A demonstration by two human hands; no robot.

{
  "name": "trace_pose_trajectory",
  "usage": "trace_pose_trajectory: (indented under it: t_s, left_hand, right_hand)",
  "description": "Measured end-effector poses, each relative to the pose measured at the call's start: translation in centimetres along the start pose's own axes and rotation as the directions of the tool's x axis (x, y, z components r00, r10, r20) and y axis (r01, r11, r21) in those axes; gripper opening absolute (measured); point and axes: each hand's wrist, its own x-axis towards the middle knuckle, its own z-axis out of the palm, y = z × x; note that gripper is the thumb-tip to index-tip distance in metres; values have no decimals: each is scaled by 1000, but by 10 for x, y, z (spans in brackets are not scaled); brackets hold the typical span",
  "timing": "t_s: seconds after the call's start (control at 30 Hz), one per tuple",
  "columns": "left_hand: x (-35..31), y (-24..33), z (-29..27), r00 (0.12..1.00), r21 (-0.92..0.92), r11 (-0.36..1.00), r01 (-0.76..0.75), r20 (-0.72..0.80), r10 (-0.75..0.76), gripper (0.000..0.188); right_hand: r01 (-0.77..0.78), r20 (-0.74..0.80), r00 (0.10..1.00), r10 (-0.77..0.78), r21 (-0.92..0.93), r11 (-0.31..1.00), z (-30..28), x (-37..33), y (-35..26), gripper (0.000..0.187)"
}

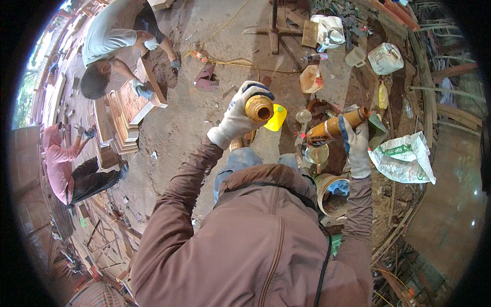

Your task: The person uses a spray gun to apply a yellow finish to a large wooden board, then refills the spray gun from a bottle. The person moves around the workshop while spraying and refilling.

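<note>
Two other people work at the left edge of the dirt floor [199,117]: one in a grey shirt [110,30] bends over a stack of carved wooden panels [128,110], one in a pink hooded top [59,163] sits just below. Near the right edge lies one crumpled white sack [404,158] with green print, and toward the upper right stand two plastic jugs, one whitish [384,58] and one cloudy orange [311,78], well apart. One round bucket [327,192] sits just beside the right forearm, a blue rag inside it. Two bottles are held up, both amber and smeared. The left hand [236,113], in a white knit glove with blue fingertips, is closed around one bottle [259,108] whose open mouth faces the camera. The right hand [357,148], gloved alike, is wrapped around the second bottle [335,127], which is tilted with its base low over one small open tin [317,152]. One yellow cap [276,117] shows just beside the left bottle.
</note>
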Motion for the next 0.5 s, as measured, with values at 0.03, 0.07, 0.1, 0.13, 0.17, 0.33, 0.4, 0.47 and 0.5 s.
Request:
trace_pose_trajectory:
  t_s: [0.03,0.07,0.1,0.13,0.17,0.33,0.4,0.47,0.5]
  left_hand:
    - [0,-1,3,1000,-5,1000,9,0,-9,47]
    - [-3,-1,2,999,-1,999,33,-6,-33,46]
    - [-4,-2,3,999,-4,999,52,-14,-52,46]
    - [-5,-4,6,997,-9,997,71,-22,-71,45]
    - [-7,-5,8,997,-10,998,68,-25,-69,45]
    - [-14,-12,23,998,-39,998,50,-39,-52,45]
    - [-19,-13,26,995,-49,994,95,-35,-97,47]
    - [-24,-17,30,995,-64,994,83,-52,-87,48]
    - [-24,-17,30,994,-69,995,76,-67,-81,48]
  right_hand:
    - [35,14,999,-34,-59,998,-6,2,6,19]
    - [68,32,997,-65,-107,992,-10,1,13,20]
    - [103,47,994,-97,-161,982,-15,1,20,21]
    - [67,33,997,-64,-94,993,-16,-1,30,23]
    - [26,23,999,-25,-65,998,-13,-4,30,27]
    - [-51,-85,995,53,19,999,-29,-1,58,45]
    - [-73,-94,992,82,99,992,-29,-2,65,50]
    - [-64,-110,991,77,112,992,-28,-5,68,52]
    - [-38,-122,991,46,68,997,-27,-4,68,52]
